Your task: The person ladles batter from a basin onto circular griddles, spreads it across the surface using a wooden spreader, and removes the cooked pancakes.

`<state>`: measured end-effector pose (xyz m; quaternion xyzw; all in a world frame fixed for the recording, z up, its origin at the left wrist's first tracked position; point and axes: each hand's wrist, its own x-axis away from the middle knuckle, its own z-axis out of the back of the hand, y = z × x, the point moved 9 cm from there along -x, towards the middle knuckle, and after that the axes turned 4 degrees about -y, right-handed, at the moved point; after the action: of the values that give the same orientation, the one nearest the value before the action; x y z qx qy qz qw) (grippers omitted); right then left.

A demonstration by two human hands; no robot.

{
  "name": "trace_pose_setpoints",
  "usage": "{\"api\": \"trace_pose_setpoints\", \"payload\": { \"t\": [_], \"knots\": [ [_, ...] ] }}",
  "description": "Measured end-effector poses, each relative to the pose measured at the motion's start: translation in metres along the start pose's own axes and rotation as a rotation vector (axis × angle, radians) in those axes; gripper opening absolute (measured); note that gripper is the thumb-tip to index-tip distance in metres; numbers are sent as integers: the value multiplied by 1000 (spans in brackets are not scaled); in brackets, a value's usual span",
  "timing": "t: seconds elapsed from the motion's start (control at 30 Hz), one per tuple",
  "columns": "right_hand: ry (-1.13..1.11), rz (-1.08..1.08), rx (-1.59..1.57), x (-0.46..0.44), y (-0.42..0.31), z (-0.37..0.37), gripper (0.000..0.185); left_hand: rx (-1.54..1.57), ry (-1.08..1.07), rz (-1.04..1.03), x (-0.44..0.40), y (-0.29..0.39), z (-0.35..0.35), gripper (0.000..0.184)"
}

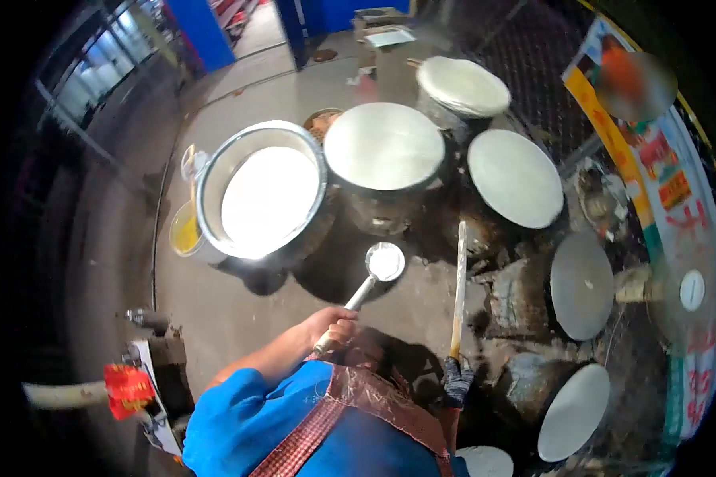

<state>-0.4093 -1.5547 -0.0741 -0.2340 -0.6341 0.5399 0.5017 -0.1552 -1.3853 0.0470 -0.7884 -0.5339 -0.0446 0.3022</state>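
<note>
while curled, left grip (333, 329) holds ladle (361, 293)

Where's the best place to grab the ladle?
Probably the long handle, coming from the person's body side: it points back that way, and the left hand grips it there. The round cup at the far end holds something white, so grabbing there could get messy.

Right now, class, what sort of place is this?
Perhaps a makeshift food stall, given the round silver metal pot of white liquid, pale flat round discs on grimy cylindrical stands, and colourful printed banner.
</note>
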Motion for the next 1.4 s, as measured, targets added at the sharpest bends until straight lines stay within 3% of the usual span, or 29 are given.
{"api": "trace_pose_setpoints", "payload": {
  "t": [0.07,0.13,0.17,0.27,0.3,0.33,0.4,0.47,0.53,0.57,0.67,0.7,0.73,0.77,0.8,0.87,0.9,1.0,1.07,1.13,1.17,1.23,1.27,1.37,1.4],
  "knots": [
    [-83,-1,40,-22,-6,-24,13,-77,134,-125,29,13,8,30],
    [-153,-4,80,-45,-5,-50,12,36,88,-188,52,34,20,37],
    [-187,-4,103,-59,-3,-66,12,-131,140,-360,73,52,18,38],
    [-260,91,263,-94,-1,-126,12,-33,86,-512,121,89,25,41],
    [-313,46,424,-85,-32,-161,18,-40,-33,-507,137,101,21,42],
    [-307,42,600,-89,-46,-188,21,-85,37,-679,161,121,24,35],
    [-276,32,946,-97,-67,-244,28,-93,-101,-787,201,154,16,14],
    [-344,234,1027,-80,-146,-340,36,-295,-25,-867,237,206,33,16],
    [-366,513,1088,-96,-159,-409,40,-504,160,-962,271,259,50,38],
    [-363,688,1106,-116,-147,-435,42,-539,225,-986,286,289,63,40],
    [-414,699,1393,-106,-170,-535,41,-599,401,-959,315,371,116,43],
    [-518,609,1541,-108,-153,-570,39,-558,427,-918,315,402,145,56],
    [-624,512,1686,-106,-133,-593,37,-500,548,-883,319,424,174,45],
    [-670,583,1740,-87,-144,-614,36,-532,649,-808,317,446,205,34],
    [-684,586,1690,-79,-167,-626,36,-564,744,-737,318,464,227,23],
    [-726,578,1595,-62,-198,-642,36,-615,810,-728,332,467,221,23],
    [-617,591,1511,-66,-198,-638,38,-684,837,-730,337,468,219,23],
    [-586,853,1690,-60,-150,-642,37,-831,894,-702,340,473,210,27],
    [-601,814,1581,-62,-157,-647,35,-786,941,-704,344,472,215,28],
    [-558,767,1417,-66,-153,-631,36,-776,845,-692,340,467,209,28],
    [-529,846,1418,-68,-132,-619,38,-737,811,-695,337,463,198,26],
    [-560,632,1460,-65,-109,-611,36,-567,707,-645,325,458,190,23],
    [-587,453,1443,-62,-101,-607,35,-547,686,-536,316,449,188,10],
    [-543,464,1362,-46,-110,-583,34,-246,476,-521,300,425,167,25],
    [-519,487,1332,-38,-126,-576,34,-189,376,-519,309,409,130,24]
  ]
}}
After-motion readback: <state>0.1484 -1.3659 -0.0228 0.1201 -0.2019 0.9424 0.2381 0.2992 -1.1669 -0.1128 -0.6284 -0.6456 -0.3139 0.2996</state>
